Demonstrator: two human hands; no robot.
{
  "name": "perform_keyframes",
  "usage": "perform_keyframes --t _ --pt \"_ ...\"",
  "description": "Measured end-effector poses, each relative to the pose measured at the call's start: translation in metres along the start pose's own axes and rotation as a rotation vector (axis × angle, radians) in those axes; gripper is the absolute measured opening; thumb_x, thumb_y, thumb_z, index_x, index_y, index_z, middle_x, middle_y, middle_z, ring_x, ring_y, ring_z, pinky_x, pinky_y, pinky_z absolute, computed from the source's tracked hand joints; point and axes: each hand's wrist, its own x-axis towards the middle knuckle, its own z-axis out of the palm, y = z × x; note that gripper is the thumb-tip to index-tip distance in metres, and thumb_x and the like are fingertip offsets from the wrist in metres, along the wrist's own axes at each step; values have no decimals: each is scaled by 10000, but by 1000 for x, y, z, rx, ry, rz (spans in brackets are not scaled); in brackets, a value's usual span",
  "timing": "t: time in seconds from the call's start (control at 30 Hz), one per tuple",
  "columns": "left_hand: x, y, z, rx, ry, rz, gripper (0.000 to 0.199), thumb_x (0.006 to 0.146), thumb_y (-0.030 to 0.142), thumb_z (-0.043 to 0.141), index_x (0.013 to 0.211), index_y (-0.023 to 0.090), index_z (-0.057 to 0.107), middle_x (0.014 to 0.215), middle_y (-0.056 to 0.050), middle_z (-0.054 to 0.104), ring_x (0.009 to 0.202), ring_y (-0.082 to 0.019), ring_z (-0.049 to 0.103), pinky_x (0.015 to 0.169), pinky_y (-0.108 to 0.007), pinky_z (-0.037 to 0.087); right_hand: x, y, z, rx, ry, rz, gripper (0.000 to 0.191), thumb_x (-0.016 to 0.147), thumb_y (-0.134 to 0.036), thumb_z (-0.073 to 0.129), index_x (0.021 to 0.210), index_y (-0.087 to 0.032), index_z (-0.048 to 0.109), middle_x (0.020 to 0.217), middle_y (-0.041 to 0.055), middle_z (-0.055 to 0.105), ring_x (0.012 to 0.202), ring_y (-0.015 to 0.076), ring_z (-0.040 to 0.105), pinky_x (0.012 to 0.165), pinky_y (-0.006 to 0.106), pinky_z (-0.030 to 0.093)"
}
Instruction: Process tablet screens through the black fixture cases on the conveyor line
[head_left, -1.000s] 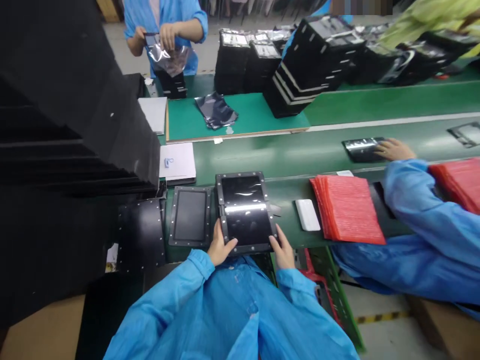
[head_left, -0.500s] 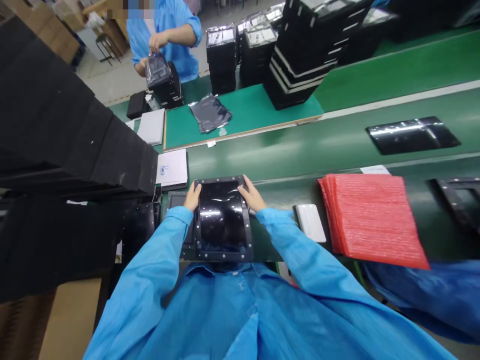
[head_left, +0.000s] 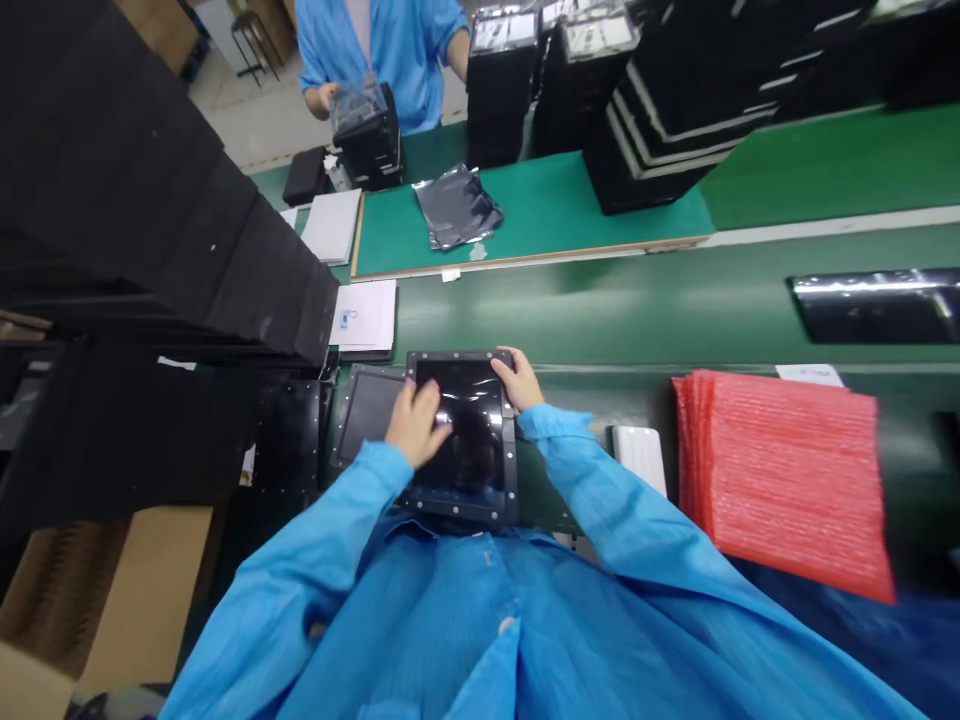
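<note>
A glossy black panel [head_left: 472, 470], set in a dark frame with small round studs along its border, lies in front of me at the bench's near edge. My right hand [head_left: 520, 380] grips its upper right corner, thumb on top and fingers around the edge. Over the panel's left side is my left hand [head_left: 417, 424], fingers apart and slightly blurred; whether it touches the surface I cannot tell. A second dark frame with a matte grey centre [head_left: 369, 412] sits to the left, partly hidden under my left hand and the glossy panel.
Red bubble-wrap bags [head_left: 795, 470] and a white rectangular object [head_left: 640, 455] are on the right. Another glossy panel [head_left: 885, 308] rests farther back. Tall black stacks [head_left: 187, 230] rise at left. Across the bench, a co-worker [head_left: 405, 60] stands by silvery bags [head_left: 459, 208] and black stacks.
My left hand has let go of the panel's left edge and moved right over its surface. My right hand keeps its corner grip. The view has shifted; the co-worker's one arm has reached sideways.
</note>
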Motion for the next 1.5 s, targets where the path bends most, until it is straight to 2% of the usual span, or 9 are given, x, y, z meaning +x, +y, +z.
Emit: perform_keyframes --t 0.1,0.2,0.4,0.73,0.83,0.93,1.03,1.3,1.5 --pt "-75 8 10 87 -171 432 465 864 394 555 1260 151 540 1292 -125 585 1288 -262 454 1097 -453 334 -5 -9 1 -222 65 -145 418 786 -406 542 1128 -167 560 1175 141 600 1107 282 533 1008 494 387" --pt "-112 -2 23 37 -198 583 324 908 350 490 1159 195 623 1097 -77 699 1120 -183 598 979 -335 460 -12 -23 7 -461 56 -396 364 823 -333 515 1133 -158 596 1240 154 575 1223 302 451 1068 531 313" --pt "-99 -18 38 -172 -294 539 350 910 382 416 1127 247 656 1052 -70 716 1048 -197 636 865 -333 514 -20 -37 33 -608 -344 -545 320 864 -233 418 1008 -245 703 1099 70 670 1105 241 563 1017 460 435" --pt "-76 -44 13 -326 -353 700 507 869 488 479 1240 156 571 1323 -150 551 1277 -280 450 1064 -447 357 -58 -57 63 -923 -161 -419 494 737 -134 468 1207 -166 617 1325 70 557 1294 306 421 1075 562 350" --pt "-68 -101 -2 -349 -230 422 526 858 468 501 1262 133 540 1367 -177 492 1309 -295 405 1097 -475 303 -102 -59 67 -1024 -137 -374 456 778 -170 457 1203 -140 617 1345 99 536 1264 315 462 1048 542 398" --pt "-67 -168 -10 -310 -144 -132 498 838 340 530 1276 103 508 1400 -209 434 1333 -304 373 1112 -461 278 -168 -51 66 -1092 -148 -348 433 803 -197 446 1194 -164 627 1331 89 550 1209 300 521 1009 499 458" --pt "-75 -198 0 -261 -98 -541 577 770 263 597 1302 85 463 1444 -247 343 1378 -353 281 1111 -494 250 -235 -38 69 -1141 -121 -300 547 759 -128 434 1285 -200 568 1370 60 516 1224 293 510 963 469 502" --pt "-63 -154 11 -466 34 -907 725 715 321 665 1353 108 395 1429 -249 359 1365 -361 306 1107 -514 242 -259 -39 62 -1120 -216 -205 640 682 -73 454 1289 -236 576 1380 27 503 1173 311 531 843 459 544" --pt "-71 -130 -24 -739 54 -670 576 737 362 590 1254 116 529 1132 -135 651 1112 -280 592 996 -435 448 -229 -55 29 -764 -316 -280 421 812 -213 483 1201 -243 639 1229 75 628 1022 267 594 881 482 503"
